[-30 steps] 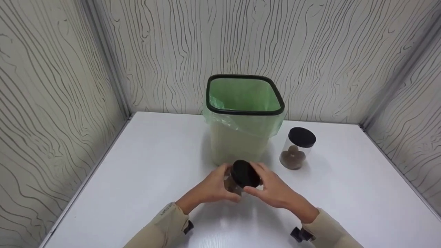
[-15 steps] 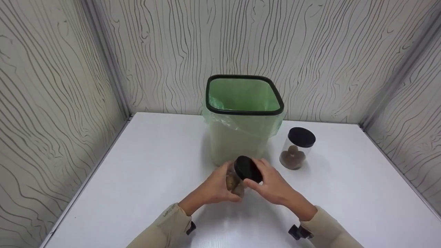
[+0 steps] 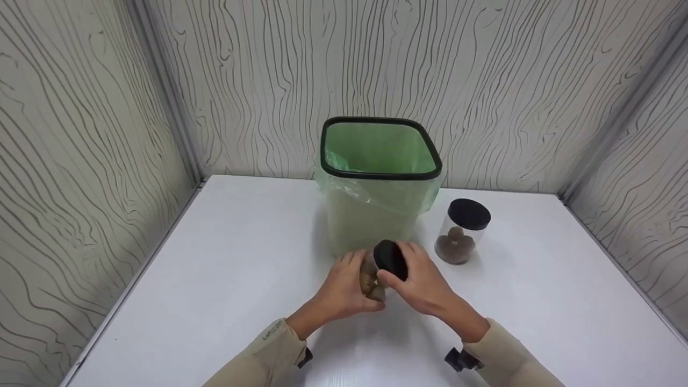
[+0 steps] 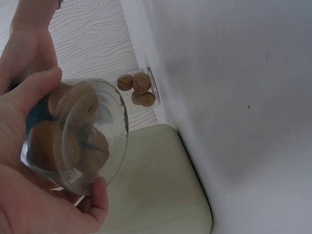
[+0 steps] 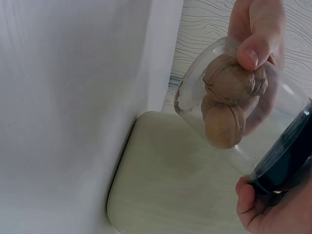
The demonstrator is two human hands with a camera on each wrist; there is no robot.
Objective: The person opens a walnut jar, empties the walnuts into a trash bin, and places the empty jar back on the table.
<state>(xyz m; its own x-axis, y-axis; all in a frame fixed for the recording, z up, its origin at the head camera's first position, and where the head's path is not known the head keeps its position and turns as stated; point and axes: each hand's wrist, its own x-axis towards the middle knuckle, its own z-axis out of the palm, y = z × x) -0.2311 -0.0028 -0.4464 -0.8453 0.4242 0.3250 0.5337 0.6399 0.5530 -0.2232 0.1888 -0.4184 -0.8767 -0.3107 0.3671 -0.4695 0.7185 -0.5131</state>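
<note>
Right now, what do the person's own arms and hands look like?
The left hand and right hand are ungloved. The left sleeve and right sleeve are beige; the left bears small dark lettering, too small to read. A small black fitting shows beneath each sleeve's end.

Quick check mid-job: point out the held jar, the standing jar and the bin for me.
Held jar (image 5: 254, 139): right wrist view, on its clear side wall.
Standing jar (image 3: 467, 234): head view, on its clear wall below the top.
Bin (image 3: 368, 227): head view, on its front wall.
</note>
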